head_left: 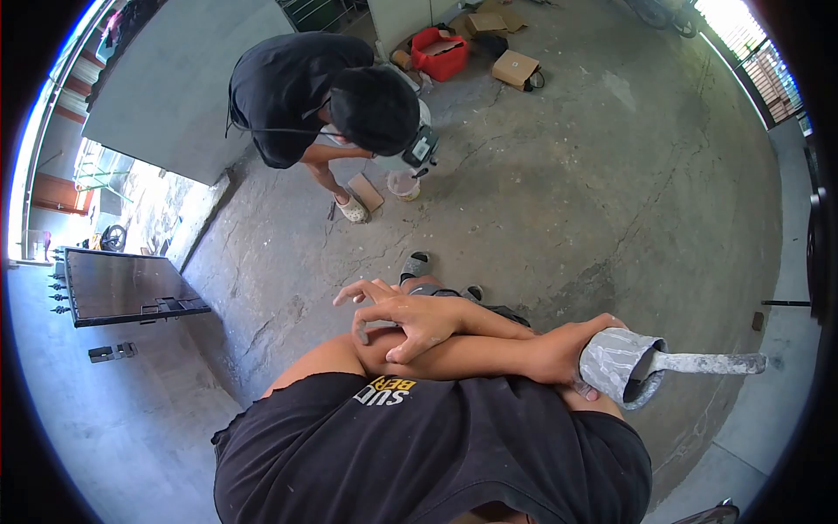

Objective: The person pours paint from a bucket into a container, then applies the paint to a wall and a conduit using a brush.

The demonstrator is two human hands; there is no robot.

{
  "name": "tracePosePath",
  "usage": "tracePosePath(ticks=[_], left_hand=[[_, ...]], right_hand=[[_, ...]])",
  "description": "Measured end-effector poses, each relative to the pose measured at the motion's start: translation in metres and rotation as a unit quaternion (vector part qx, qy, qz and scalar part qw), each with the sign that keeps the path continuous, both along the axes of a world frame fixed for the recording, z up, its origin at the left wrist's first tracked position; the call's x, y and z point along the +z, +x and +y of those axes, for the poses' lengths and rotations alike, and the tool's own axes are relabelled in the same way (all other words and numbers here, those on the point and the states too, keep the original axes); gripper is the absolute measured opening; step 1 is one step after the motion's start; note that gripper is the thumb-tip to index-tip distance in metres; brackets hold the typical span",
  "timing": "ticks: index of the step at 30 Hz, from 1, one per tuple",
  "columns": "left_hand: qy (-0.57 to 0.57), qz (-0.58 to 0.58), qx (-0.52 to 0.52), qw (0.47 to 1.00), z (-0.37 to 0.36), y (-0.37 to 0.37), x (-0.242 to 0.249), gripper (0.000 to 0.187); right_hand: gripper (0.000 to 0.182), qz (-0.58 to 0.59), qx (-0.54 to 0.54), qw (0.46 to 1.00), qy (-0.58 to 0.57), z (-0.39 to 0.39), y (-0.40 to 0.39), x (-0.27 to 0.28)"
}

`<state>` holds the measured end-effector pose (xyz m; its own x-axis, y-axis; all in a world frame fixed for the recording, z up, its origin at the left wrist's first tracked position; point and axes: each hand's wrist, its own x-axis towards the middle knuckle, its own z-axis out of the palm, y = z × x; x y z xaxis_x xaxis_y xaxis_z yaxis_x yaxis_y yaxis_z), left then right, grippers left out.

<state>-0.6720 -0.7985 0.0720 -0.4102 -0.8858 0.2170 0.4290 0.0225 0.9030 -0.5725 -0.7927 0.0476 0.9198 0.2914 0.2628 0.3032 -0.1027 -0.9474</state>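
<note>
My forearms cross in front of my chest. My left hand [587, 351], out at the right side, is wrapped round a grey, plaster-smeared cup [615, 360]. The cup is tipped with its mouth facing right. A flat, pale, smeared stick [711, 363] pokes out of that mouth; its inner end is hidden in the cup. Over my left arm, near the elbow, lies my right hand [410, 321], its fingers curved and spread with nothing in them.
A person in dark clothes [297, 92] bends over a small bucket [403, 183] ahead, a brick-like block [366, 192] beside one foot. Farther back are a red bag [439, 54] and a cardboard box [515, 70]. A metal wall box [131, 286] is at left.
</note>
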Motion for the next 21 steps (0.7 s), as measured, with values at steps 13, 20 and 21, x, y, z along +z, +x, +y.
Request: tracePosePath(ticks=[13, 20, 21], left_hand=[[-0.003, -0.019, -0.014, 1.000, -0.001, -0.002, -0.004, 0.096], [0.008, -0.014, -0.029, 0.999, -0.002, -0.003, -0.006, 0.098], [-0.002, -0.014, -0.027, 1.000, -0.004, -0.002, -0.007, 0.098]], right_hand=[[0.045, -0.001, -0.001, 0.999, -0.034, -0.009, -0.004, 0.008], [0.029, -0.007, 0.017, 0.997, 0.070, -0.017, -0.007, 0.001], [0.029, -0.012, 0.017, 0.998, 0.063, -0.019, -0.006, 0.003]])
